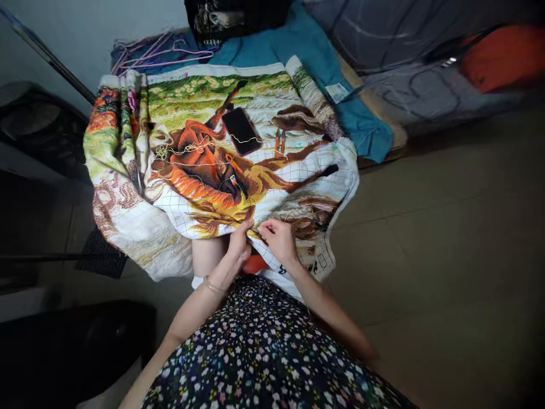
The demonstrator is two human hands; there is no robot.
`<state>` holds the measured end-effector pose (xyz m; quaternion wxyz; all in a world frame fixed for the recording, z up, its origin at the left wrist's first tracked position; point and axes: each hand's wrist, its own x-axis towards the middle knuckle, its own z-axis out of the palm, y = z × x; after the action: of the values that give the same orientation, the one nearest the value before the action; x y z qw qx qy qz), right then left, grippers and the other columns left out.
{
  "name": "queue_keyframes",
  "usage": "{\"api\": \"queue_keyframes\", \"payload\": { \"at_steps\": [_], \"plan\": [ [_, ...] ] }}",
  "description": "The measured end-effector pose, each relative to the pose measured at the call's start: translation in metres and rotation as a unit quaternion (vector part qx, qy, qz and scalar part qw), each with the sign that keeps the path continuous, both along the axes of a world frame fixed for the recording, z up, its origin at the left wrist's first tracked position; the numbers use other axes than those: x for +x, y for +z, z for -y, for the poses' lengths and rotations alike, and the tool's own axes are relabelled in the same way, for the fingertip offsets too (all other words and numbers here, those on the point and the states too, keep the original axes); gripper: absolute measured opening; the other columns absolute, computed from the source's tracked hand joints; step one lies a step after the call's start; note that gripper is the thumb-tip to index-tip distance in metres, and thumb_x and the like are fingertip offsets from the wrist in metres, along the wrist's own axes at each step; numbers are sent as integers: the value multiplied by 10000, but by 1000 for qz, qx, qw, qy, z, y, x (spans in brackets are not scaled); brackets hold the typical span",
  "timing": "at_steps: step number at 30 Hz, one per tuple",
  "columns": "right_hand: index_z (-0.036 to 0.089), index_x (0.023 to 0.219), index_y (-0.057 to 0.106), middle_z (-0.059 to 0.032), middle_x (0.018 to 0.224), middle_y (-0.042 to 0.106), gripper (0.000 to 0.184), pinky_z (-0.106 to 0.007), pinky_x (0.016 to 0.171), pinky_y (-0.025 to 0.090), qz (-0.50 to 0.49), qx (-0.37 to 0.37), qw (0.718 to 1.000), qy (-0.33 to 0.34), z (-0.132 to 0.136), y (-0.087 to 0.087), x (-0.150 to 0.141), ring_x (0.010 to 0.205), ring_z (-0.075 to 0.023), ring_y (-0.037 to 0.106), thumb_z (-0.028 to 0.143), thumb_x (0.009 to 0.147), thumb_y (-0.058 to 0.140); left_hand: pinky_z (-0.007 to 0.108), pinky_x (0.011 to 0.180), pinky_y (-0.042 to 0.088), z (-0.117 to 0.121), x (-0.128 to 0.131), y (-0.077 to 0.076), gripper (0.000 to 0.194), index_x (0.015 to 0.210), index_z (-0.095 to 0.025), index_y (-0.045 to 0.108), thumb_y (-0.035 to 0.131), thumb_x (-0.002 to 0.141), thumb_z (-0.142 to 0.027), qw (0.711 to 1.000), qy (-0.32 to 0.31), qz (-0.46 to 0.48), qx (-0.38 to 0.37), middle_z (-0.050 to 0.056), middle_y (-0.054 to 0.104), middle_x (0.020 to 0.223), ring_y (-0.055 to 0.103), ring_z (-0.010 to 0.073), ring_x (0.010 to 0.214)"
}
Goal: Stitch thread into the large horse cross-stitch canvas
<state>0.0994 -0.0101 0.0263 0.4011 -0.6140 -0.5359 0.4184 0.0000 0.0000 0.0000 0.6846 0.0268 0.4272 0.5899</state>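
Note:
A large cross-stitch cloth (289, 170) with a stitched horse picture and grid lines is spread over my lap and the bed edge. My left hand (239, 244) grips its near edge, thumb on top and the other fingers underneath. Just to the right, my right hand (279, 241) is closed in a pinch at the cloth's surface. What sits between those fingertips is too small to make out. Pale yellow thread (187, 150) lies loosely across the stitching. A dark phone (242, 132) and small orange-handled thread snips (280, 143) rest on the cloth.
The cloth is rolled at its left side (106, 119) and right side (313, 96). Pink hangers (170, 55) lie behind it on a teal sheet (272, 48). A black bag (238, 20) stands at the back. An orange object (502, 57) is at far right.

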Motion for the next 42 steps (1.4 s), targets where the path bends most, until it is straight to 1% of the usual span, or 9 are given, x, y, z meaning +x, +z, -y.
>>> {"api": "queue_keyframes", "payload": {
  "at_steps": [7, 11, 16, 20, 25, 30, 33, 37, 42],
  "plan": [
    [158, 715, 640, -40, 633, 664, 132, -248, 510, 451, -36, -31, 999, -11, -1, -1, 1, 524, -143, 579, 278, 734, 588, 250, 695, 413, 2, -1, 1, 124, 670, -134, 623, 710, 585, -153, 1000, -1, -10, -9, -18, 611, 648, 510, 85, 603],
    [171, 848, 596, -16, 642, 663, 162, -251, 487, 469, -70, -55, 995, -32, -4, 3, -1, 492, -151, 602, 277, 728, 620, 260, 751, 426, 4, -1, 1, 148, 720, -130, 654, 725, 590, -141, 1000, -3, 6, 5, -2, 656, 728, 548, 93, 649],
    [174, 1044, 604, 3, 626, 658, 254, -285, 620, 508, 22, -5, 1000, 6, -14, 9, -4, 557, -168, 642, 212, 794, 578, 255, 746, 429, 7, -1, 4, 157, 720, -126, 674, 756, 593, -170, 1000, -3, 26, 5, -4, 670, 708, 568, 97, 654],
    [178, 1001, 631, -19, 658, 677, 194, -305, 687, 505, 95, 6, 994, 44, -19, 11, -1, 604, -174, 648, 193, 830, 541, 253, 770, 435, 8, -2, 5, 182, 738, -126, 685, 773, 587, -176, 999, -9, 33, 11, -1, 685, 723, 588, 101, 669],
    [186, 1039, 606, 32, 612, 642, 296, -281, 688, 506, 54, 2, 996, 72, -19, 7, 6, 598, -154, 648, 112, 754, 571, 263, 763, 433, 7, -2, 4, 161, 722, -143, 676, 771, 597, -175, 1000, -15, 24, -2, -5, 676, 711, 579, 103, 653],
    [189, 968, 604, 33, 624, 641, 230, -265, 625, 508, 10, -2, 999, 49, -16, -1, 7, 567, -146, 640, 134, 748, 566, 262, 745, 439, 7, -3, 3, 187, 755, -140, 688, 772, 593, -184, 999, -18, 33, 2, -1, 682, 725, 574, 103, 644],
    [188, 914, 597, 7, 656, 668, 164, -261, 587, 508, -18, -15, 1000, 19, -13, -4, 4, 562, -156, 653, 184, 750, 591, 262, 728, 443, 7, -3, 1, 193, 743, -140, 680, 780, 582, -181, 999, -14, 32, 1, -2, 680, 712, 575, 105, 642],
    [182, 828, 597, -26, 673, 686, 103, -262, 563, 513, -41, -28, 999, -20, -9, -6, 2, 566, -168, 666, 250, 752, 608, 277, 779, 452, 7, -3, -1, 221, 762, -134, 679, 786, 575, -182, 999, -13, 32, 11, 10, 692, 763, 590, 110, 676],
    [175, 744, 611, -32, 632, 674, 127, -254, 534, 502, -39, -42, 998, -13, -6, -9, 5, 563, -171, 660, 297, 766, 580, 279, 825, 453, 6, -2, 0, 202, 733, -139, 668, 783, 570, -173, 1000, -7, 26, 13, 11, 693, 777, 597, 109, 702]
  ]
}}
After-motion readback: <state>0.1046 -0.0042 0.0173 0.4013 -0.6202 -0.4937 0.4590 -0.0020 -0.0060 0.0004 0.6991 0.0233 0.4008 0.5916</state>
